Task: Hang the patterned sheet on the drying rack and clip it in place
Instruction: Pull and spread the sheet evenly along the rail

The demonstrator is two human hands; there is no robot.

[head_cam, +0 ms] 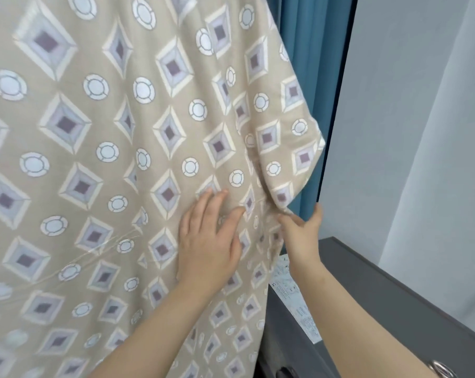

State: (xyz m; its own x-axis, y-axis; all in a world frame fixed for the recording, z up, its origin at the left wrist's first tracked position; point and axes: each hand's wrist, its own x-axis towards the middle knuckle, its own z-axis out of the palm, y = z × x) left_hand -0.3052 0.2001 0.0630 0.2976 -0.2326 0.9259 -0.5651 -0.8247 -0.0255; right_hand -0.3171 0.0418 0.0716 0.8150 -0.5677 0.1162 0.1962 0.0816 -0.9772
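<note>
Beige patterned sheet point(122, 132) pressed by flat left hand point(209, 241), edge pinched in right hand point(303, 230). Risk of sliding off unseen rack if tugged unclipped.

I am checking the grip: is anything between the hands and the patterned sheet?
Nothing visible is. The left hand lies flat on the patterned sheet, and the right hand pinches its folded edge directly.
</note>
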